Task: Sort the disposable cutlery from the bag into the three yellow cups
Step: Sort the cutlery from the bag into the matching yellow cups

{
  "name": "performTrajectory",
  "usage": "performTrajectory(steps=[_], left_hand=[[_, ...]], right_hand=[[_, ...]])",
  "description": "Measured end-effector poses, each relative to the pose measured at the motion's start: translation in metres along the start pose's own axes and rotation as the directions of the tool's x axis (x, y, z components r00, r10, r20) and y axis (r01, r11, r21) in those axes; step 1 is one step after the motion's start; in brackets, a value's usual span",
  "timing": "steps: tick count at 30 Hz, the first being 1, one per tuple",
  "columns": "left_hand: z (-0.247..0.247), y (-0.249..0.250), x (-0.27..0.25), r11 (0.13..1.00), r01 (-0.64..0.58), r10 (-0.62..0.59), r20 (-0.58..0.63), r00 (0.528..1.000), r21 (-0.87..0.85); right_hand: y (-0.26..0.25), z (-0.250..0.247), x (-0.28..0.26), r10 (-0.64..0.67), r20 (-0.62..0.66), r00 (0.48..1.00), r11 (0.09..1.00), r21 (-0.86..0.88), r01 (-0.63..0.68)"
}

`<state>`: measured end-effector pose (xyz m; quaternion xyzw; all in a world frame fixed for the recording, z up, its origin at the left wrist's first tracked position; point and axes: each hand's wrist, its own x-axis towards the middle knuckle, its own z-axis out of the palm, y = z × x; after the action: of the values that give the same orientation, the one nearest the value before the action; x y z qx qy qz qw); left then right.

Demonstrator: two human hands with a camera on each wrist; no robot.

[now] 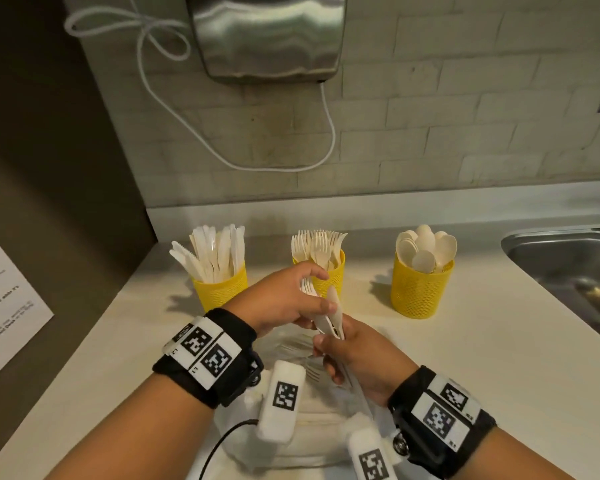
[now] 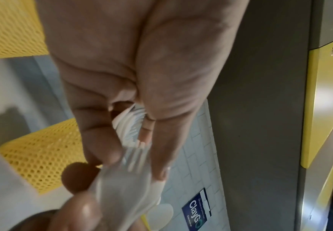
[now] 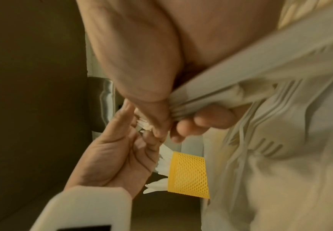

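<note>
Three yellow mesh cups stand in a row on the counter: the left cup (image 1: 220, 291) holds knives, the middle cup (image 1: 331, 277) forks, the right cup (image 1: 421, 289) spoons. My hands meet in front of the middle cup, above the clear plastic bag (image 1: 291, 348), which still holds several forks. My left hand (image 1: 321, 291) pinches the heads of a few white forks (image 1: 308, 286). My right hand (image 1: 329, 355) grips the handle end of that mixed cutlery bundle (image 1: 333, 320). The left wrist view shows fork tines (image 2: 130, 125) inside my curled left fingers. In the right wrist view the bundle's handles (image 3: 201, 100) lie under my thumb.
A steel sink (image 1: 568, 265) is set into the counter at the right. A steel wall unit (image 1: 267, 36) with a looped white cable (image 1: 329, 133) hangs above the cups. A printed sheet (image 1: 4, 306) is on the left wall. White fabric (image 1: 309, 431) lies under my wrists.
</note>
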<state>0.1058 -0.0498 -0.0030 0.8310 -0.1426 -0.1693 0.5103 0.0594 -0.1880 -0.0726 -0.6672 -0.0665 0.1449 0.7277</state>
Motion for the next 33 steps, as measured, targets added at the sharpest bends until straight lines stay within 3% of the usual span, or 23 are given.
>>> performTrajectory(steps=[11,20,24,27,30,33], left_hand=[[-0.009,0.003,0.003,0.995,0.003,-0.004,0.006,1.000,0.096],[-0.014,0.014,0.007,0.938,-0.112,0.148,-0.086,0.985,0.328],[-0.009,0.009,0.009,0.960,-0.091,0.101,-0.024,0.995,0.263],[-0.014,0.014,0.008,0.975,-0.103,0.125,-0.102,0.987,0.198],[-0.033,0.029,0.011,0.956,-0.201,0.255,-0.263,0.930,0.216],[-0.055,0.046,0.019,0.895,-0.348,0.442,-0.445,0.779,0.281]], right_hand=[[-0.002,-0.005,-0.006,0.045,0.005,0.999,0.997,0.063,-0.045],[-0.001,-0.013,-0.007,0.065,-0.009,0.998,0.983,0.175,-0.062],[0.002,-0.011,-0.006,0.073,-0.086,0.994,0.985,0.165,-0.058],[0.001,-0.012,-0.007,0.080,-0.056,0.995,0.961,0.268,-0.062],[-0.002,-0.018,-0.006,0.099,-0.062,0.993,0.917,0.393,-0.067],[-0.004,-0.026,-0.004,0.107,-0.130,0.986,0.874,0.486,-0.031]])
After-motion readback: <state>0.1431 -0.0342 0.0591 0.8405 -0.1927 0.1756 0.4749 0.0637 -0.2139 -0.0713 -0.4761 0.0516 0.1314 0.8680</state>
